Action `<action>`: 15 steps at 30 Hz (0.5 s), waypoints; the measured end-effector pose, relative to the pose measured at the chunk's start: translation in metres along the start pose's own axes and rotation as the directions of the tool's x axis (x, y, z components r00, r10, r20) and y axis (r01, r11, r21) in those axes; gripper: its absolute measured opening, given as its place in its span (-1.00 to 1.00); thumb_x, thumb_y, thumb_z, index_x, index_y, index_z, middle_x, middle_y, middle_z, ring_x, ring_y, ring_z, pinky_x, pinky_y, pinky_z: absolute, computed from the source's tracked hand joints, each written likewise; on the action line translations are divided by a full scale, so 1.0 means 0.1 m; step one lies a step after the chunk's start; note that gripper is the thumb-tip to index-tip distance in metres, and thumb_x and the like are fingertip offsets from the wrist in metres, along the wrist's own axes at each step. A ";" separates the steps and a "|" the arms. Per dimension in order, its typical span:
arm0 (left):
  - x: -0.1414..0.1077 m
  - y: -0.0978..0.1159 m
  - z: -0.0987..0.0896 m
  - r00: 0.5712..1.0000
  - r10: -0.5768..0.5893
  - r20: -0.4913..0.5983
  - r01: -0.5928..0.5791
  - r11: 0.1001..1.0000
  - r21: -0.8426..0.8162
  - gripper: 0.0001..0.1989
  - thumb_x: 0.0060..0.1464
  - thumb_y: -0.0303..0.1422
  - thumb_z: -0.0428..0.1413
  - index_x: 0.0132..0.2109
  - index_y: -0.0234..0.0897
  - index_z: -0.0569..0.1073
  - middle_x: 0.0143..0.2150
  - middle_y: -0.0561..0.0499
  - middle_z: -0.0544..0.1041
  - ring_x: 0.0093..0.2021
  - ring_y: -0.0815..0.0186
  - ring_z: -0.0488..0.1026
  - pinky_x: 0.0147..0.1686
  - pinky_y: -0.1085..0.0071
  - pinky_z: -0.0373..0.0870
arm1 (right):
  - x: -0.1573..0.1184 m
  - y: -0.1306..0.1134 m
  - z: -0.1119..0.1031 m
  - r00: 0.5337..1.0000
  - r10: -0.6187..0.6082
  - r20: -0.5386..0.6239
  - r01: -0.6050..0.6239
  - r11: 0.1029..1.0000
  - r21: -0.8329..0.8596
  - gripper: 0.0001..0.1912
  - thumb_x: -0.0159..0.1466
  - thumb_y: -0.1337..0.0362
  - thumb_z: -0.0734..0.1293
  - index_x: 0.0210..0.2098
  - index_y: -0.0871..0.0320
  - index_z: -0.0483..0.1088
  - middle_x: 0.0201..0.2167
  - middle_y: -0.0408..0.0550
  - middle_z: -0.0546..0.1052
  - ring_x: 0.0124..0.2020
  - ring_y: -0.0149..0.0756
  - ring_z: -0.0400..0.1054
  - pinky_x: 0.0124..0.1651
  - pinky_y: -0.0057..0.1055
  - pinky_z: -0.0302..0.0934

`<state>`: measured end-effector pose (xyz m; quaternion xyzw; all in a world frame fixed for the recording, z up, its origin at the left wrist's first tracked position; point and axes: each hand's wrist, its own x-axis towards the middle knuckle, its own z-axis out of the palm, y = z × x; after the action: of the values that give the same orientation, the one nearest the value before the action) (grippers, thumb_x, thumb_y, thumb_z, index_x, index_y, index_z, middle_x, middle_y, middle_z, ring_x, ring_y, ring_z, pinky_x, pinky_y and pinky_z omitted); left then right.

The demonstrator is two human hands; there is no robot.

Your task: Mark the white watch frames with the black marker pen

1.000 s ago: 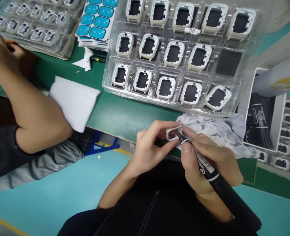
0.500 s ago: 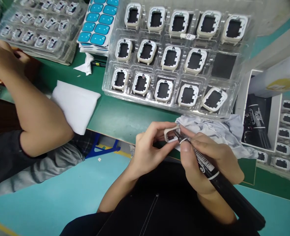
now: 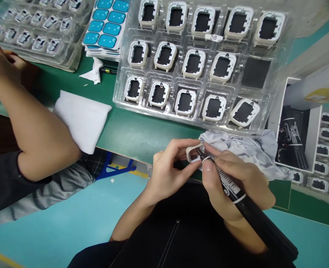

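Observation:
Between its thumb and fingers my left hand (image 3: 170,173) pinches a small white watch-case frame (image 3: 191,153) just off the table's front edge. My right hand (image 3: 237,178) is closed around a thick black marker pen (image 3: 234,191), its tip pointing up and left. That dark tip reaches the inside of the frame; whether it touches the inner wall I cannot tell. Beyond my hands lies a clear plastic tray (image 3: 159,112) with rows of similar white frames, one pocket showing only its dark base. A crumpled pale cloth (image 3: 237,149) lies just past my right hand.
A white box (image 3: 315,137) at the right holds black markers (image 3: 291,130), beside a pale bottle (image 3: 318,85). Blue sticker sheets (image 3: 107,28) and a folded white cloth (image 3: 82,117) lie on the green table (image 3: 131,130). At the left, a co-worker's arm (image 3: 41,123) rests near another tray (image 3: 50,61).
The view has shifted slightly, so the trays and sticker sheets sit a little differently in the picture. My hands keep the same hold, the marker tip staying inside the frame.

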<state>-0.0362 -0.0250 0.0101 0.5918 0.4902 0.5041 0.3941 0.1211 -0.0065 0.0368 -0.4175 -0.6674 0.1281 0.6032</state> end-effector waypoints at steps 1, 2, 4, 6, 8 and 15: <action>0.00 0.00 0.00 1.000 0.000 -0.002 0.000 1.000 0.008 -0.59 0.36 -0.32 0.45 0.27 -0.16 0.59 -0.05 0.01 0.82 -0.14 0.30 0.82 -0.09 0.48 0.80 | 0.00 0.00 0.00 1.000 -0.004 -0.001 0.004 1.000 -0.001 -0.70 0.31 0.53 0.56 -0.05 0.06 0.65 -0.38 -0.20 0.66 -0.32 -0.10 0.75 -0.06 -0.24 0.84; 0.00 0.00 0.00 1.000 -0.003 -0.003 0.004 1.000 0.021 -0.60 0.37 -0.32 0.45 0.27 -0.15 0.59 -0.06 0.02 0.82 -0.16 0.31 0.81 -0.11 0.48 0.79 | 0.00 0.00 0.00 1.000 -0.007 -0.003 0.007 1.000 -0.003 -0.70 0.30 0.54 0.55 -0.07 0.07 0.64 -0.38 -0.20 0.66 -0.31 -0.10 0.76 -0.07 -0.26 0.83; -0.01 0.00 0.00 1.000 -0.018 -0.003 0.019 0.999 0.051 -0.60 0.37 -0.29 0.45 0.27 -0.15 0.60 -0.07 0.02 0.81 -0.17 0.31 0.80 -0.13 0.47 0.79 | 0.00 0.00 0.01 1.000 -0.022 0.000 0.022 1.000 -0.013 -0.72 0.30 0.55 0.54 -0.10 0.09 0.62 -0.39 -0.20 0.67 -0.31 -0.10 0.77 -0.08 -0.29 0.83; -0.02 -0.01 0.00 1.000 -0.029 -0.001 0.029 0.997 0.067 -0.56 0.34 -0.27 0.47 0.27 -0.16 0.60 -0.05 0.00 0.81 -0.15 0.29 0.81 -0.12 0.46 0.80 | -0.01 0.01 0.02 0.999 -0.042 0.009 0.042 0.999 -0.030 -0.77 0.30 0.51 0.55 -0.13 0.10 0.59 -0.38 -0.19 0.68 -0.31 -0.10 0.77 -0.07 -0.28 0.82; -0.02 -0.02 0.00 1.000 -0.031 0.000 0.031 0.997 0.064 -0.53 0.32 -0.26 0.49 0.28 -0.17 0.60 -0.04 0.00 0.82 -0.14 0.29 0.81 -0.10 0.47 0.80 | -0.02 0.01 0.03 0.999 -0.033 0.025 0.035 0.998 -0.054 -0.81 0.33 0.46 0.55 -0.15 0.07 0.59 -0.37 -0.19 0.70 -0.29 -0.09 0.78 -0.06 -0.27 0.82; 0.03 0.00 0.00 1.000 -0.002 -0.003 0.002 0.996 0.086 -0.61 0.33 -0.29 0.48 0.22 -0.21 0.62 -0.18 0.06 0.79 -0.28 0.36 0.76 -0.19 0.51 0.77 | 0.00 -0.02 -0.02 0.997 0.054 0.052 -0.049 0.995 -0.082 -0.80 0.36 0.47 0.55 -0.16 0.02 0.59 -0.34 -0.18 0.74 -0.20 -0.04 0.80 -0.15 -0.34 0.80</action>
<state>-0.0357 -0.0219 0.0111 0.6073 0.5125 0.4829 0.3680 0.1222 -0.0082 0.0390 -0.4549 -0.6770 0.1278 0.5642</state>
